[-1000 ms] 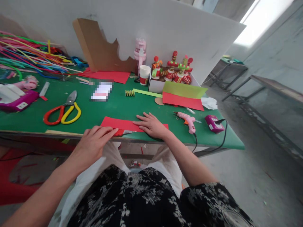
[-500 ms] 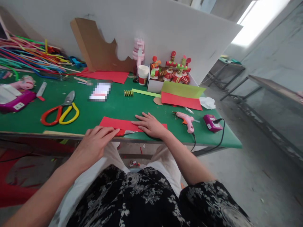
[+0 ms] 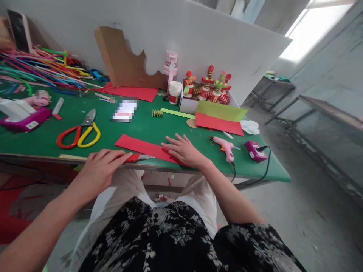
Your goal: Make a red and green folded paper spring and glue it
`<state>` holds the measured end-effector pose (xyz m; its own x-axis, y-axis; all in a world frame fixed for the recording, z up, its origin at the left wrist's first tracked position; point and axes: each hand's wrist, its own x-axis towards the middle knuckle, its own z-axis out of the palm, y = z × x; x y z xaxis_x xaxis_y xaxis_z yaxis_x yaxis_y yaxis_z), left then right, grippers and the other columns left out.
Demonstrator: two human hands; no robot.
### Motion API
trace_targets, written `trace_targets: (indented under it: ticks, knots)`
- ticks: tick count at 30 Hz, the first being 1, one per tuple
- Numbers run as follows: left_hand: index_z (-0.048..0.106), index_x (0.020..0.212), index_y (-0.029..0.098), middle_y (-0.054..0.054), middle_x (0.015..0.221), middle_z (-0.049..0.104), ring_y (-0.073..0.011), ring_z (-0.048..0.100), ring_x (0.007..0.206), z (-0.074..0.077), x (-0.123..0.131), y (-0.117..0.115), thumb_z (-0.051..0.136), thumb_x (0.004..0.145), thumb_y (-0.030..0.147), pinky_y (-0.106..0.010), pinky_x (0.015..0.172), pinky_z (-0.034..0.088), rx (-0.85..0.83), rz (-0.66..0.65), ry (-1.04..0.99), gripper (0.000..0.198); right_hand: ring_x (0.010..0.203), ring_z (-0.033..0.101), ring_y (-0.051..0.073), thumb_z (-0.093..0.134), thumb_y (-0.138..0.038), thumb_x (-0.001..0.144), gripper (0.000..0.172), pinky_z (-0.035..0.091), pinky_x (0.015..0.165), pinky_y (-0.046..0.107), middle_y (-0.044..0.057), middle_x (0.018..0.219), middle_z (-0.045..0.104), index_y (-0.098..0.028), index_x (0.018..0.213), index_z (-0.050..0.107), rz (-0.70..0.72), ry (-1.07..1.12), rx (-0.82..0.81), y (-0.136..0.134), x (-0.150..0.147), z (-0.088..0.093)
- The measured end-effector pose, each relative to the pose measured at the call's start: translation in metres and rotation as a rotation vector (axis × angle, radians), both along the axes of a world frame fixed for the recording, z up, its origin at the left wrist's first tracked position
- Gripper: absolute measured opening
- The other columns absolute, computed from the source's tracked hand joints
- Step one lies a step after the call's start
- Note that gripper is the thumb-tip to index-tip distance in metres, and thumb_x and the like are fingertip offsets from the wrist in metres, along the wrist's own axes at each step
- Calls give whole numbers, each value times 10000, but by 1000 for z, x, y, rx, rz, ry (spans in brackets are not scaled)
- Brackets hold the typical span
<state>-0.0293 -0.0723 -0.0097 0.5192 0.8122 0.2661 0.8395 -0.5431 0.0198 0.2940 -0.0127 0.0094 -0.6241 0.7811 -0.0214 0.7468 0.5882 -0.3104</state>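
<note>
A long red paper strip [image 3: 141,145] lies slantwise near the table's front edge. My right hand [image 3: 184,150] rests flat on its right part, fingers spread. At the table edge, just left of the strip's middle, my left hand [image 3: 103,164] is closed around the red handle of a knife [image 3: 145,156]. Its grey blade points right, along the near side of the strip. How the fingers wrap the handle is partly hidden. To the right of my right hand lies a pink glue gun [image 3: 225,146].
On the green table [image 3: 136,130] are large scissors [image 3: 87,121], a purple socket block [image 3: 255,151], paper cups [image 3: 175,92], red and green paper sheets [image 3: 219,122], and a box [image 3: 190,105] of cup figures. Colourful pipe cleaners [image 3: 42,71] lie back left, near a person's hand [image 3: 5,36].
My left hand has moved left with the knife, uncovering more of the strip's left end. The strip now lies more slanted. A phone and another person's hand have come into view at top left.
</note>
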Motion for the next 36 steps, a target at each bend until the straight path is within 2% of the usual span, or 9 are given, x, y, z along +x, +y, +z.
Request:
trace_targets:
  ticks: [3, 7, 13, 26, 33, 36]
  knots:
    - [549, 1375, 296, -74, 1255, 675, -322, 582, 1091, -1, 0, 0, 364, 782, -19, -412, 742, 411, -6, -1, -21, 697, 1531, 183, 318, 298, -416, 1051, 469, 151, 1224, 592, -28, 1624, 320, -375, 1506, 406, 49, -30, -5, -2, 16, -6]
    - [552, 1374, 299, -78, 1255, 673, -317, 576, 1098, -2, 2, 2, 363, 804, 0, -419, 785, 420, -8, -11, -57, 671, 1525, 208, 311, 291, -401, 1053, 470, 159, 1225, 589, -35, 1612, 342, -389, 1514, 382, 53, -49, 3, -3, 18, -13]
    - [563, 1378, 300, -77, 1264, 674, -316, 573, 1114, -4, 3, 8, 362, 783, -8, -418, 800, 426, -37, -44, -85, 699, 1523, 212, 320, 289, -400, 1053, 471, 156, 1225, 586, -35, 1615, 334, -376, 1513, 389, 51, -48, 7, -3, 16, -13]
    - [545, 1399, 330, -66, 1257, 677, -308, 576, 1114, -3, 10, 4, 364, 763, -23, -410, 795, 430, -38, -52, -91, 750, 1521, 224, 309, 291, -396, 1054, 465, 162, 1220, 591, -31, 1607, 355, -387, 1508, 393, 56, -25, 21, -2, 18, -16]
    - [597, 1352, 262, -93, 1267, 669, -304, 573, 1095, 0, 21, 4, 364, 758, -33, -410, 795, 419, -39, -58, -56, 703, 1522, 216, 313, 294, -391, 1054, 466, 153, 1224, 586, -25, 1611, 344, -368, 1505, 407, 48, -39, 15, -3, 17, -14]
    - [582, 1371, 282, -81, 1266, 669, -293, 573, 1096, -1, 22, 4, 369, 757, -36, -398, 799, 420, -44, -61, -59, 723, 1523, 215, 308, 291, -396, 1054, 463, 156, 1224, 588, -27, 1610, 346, -376, 1501, 412, 49, -37, 15, -3, 16, -14]
